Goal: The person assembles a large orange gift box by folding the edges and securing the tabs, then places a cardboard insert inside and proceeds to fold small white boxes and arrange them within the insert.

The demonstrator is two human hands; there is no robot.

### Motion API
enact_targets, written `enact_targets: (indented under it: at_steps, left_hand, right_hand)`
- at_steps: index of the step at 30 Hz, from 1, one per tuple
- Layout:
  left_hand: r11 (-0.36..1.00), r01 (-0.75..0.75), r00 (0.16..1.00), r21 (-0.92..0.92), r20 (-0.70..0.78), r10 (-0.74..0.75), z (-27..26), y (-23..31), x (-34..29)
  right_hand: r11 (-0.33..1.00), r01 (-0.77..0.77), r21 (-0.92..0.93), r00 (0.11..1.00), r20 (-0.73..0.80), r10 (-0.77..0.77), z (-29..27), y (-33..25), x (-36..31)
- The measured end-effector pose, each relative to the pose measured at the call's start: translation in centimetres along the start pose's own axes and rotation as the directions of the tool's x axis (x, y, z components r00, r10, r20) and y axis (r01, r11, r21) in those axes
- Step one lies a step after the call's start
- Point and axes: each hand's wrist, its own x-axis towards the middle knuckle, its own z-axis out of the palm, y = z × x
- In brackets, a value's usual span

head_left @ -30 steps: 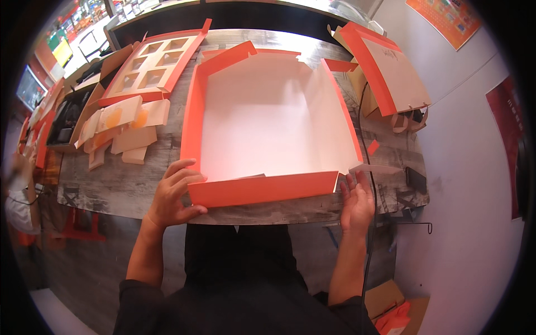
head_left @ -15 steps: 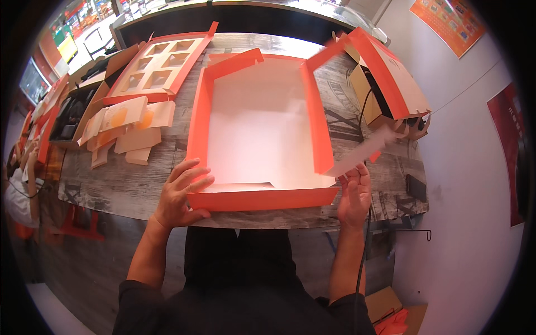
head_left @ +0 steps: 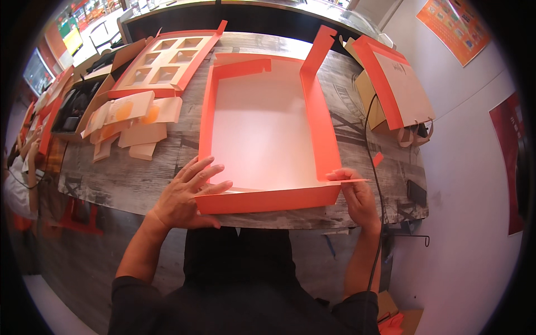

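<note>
An orange-red cardboard box point(head_left: 268, 200) with a pale inside lies in front of me, its walls partly raised. My left hand point(head_left: 187, 192) grips its near left corner, the spread fingers reaching over the wall and the thumb low outside the front. At the near right corner, my right hand point(head_left: 358, 192) pinches a narrow end flap point(head_left: 350, 180), which sticks out sideways. The far right flap point(head_left: 320, 47) points up and away from the box. Another flap point(head_left: 243, 68) is folded inward along the far side.
A box insert with several square openings point(head_left: 162, 60) lies far left, behind a pile of loose card pieces point(head_left: 134, 123). An open carton point(head_left: 78, 109) holds dark items. More boxes point(head_left: 391, 84) stand at right. A black cable point(head_left: 368, 128) hangs beside my right arm. Another person point(head_left: 25, 178) is at far left.
The near right flap has swung from a raised slant to nearly level, and my right hand has moved up to the corner. My left fingers have shifted further over the box wall.
</note>
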Motion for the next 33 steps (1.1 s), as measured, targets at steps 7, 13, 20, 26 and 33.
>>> enact_targets:
  at_steps: [7,13,20,26,33]
  left_hand:
    - [0.994,0.01,0.999,-0.11,0.042,-0.006,-0.7,-0.2,-0.2]
    - [0.98,-0.012,1.0,-0.201,0.006,0.014,-0.6,-0.4,0.1]
    - [0.979,-0.014,1.0,-0.202,-0.009,0.012,-0.4,-0.4,0.2]
    - [0.98,-0.013,1.0,-0.2,-0.03,0.007,-0.2,-0.1,0.2]
    - [0.981,-0.028,0.999,-0.191,-0.049,0.019,-0.1,-0.2,0.1]
  right_hand:
    - [0.884,0.069,-0.462,0.989,0.145,-0.002,-1.7,-0.8,1.4]
    - [0.828,0.134,-0.545,0.983,0.18,-0.04,-2.1,-0.3,2.8]
    - [0.829,0.114,-0.548,0.947,0.312,0.076,-2.7,-1.2,4.7]
    - [0.793,0.149,-0.591,0.929,0.359,0.093,-2.1,-2.7,6.1]
    - [0.717,0.346,-0.605,0.926,0.342,-0.158,-1.8,-1.8,7.8]
